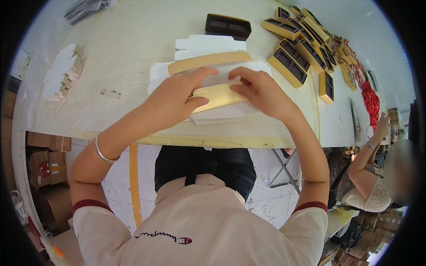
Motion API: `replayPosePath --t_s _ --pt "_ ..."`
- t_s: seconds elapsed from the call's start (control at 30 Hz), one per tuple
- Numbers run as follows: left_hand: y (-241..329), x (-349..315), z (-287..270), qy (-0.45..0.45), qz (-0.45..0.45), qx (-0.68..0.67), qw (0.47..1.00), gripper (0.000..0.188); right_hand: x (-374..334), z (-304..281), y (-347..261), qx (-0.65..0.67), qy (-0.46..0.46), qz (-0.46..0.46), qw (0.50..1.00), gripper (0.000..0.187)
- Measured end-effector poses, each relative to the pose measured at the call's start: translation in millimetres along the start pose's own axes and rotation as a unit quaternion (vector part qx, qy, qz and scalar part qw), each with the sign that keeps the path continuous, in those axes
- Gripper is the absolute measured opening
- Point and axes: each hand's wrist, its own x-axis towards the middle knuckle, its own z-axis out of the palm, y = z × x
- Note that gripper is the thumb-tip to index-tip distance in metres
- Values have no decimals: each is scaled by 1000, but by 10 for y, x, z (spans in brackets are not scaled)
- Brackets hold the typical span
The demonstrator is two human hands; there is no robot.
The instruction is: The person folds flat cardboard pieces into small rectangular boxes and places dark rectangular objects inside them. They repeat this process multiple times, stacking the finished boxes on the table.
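Note:
My left hand (175, 95) and my right hand (259, 91) both press on a flat tan and white cardboard box blank (217, 95) that lies on the pale wooden table (124, 48). The fingers of both hands pinch its folded tan strip from either end. Under it lies a stack of more white blanks (217, 113). Another blank with a tan strip (208, 60) sits just behind, on a second white stack (208, 44).
A black plastic tray (228, 26) stands at the back. Several tan boxes with dark inserts (295, 48) fill the back right. Small white card pieces (64, 71) are heaped at the left. Another person (377, 177) sits at the right. Cartons (44, 168) stand below left.

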Motion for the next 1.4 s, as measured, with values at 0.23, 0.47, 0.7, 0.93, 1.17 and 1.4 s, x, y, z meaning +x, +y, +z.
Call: replayPosePath --t_s 0.23,0.47,0.7,0.93,1.17,1.4 --pt "-198 -67 150 126 236 281 922 32 -115 184 142 -204 132 -333 911 24" --pt "-219 -1 42 64 291 364 883 21 -42 211 162 -245 124 -332 902 23" --pt "-203 116 -24 78 184 363 910 20 304 85 129 -186 -6 -223 957 23" --pt "-115 286 -451 304 260 287 870 17 502 9 -61 -148 -89 -116 978 19" --pt "-358 527 -531 -37 -6 134 990 29 125 265 -260 -465 72 -225 853 17" --pt "-203 367 -257 110 189 96 971 40 -23 414 -298 -274 21 -184 944 14"
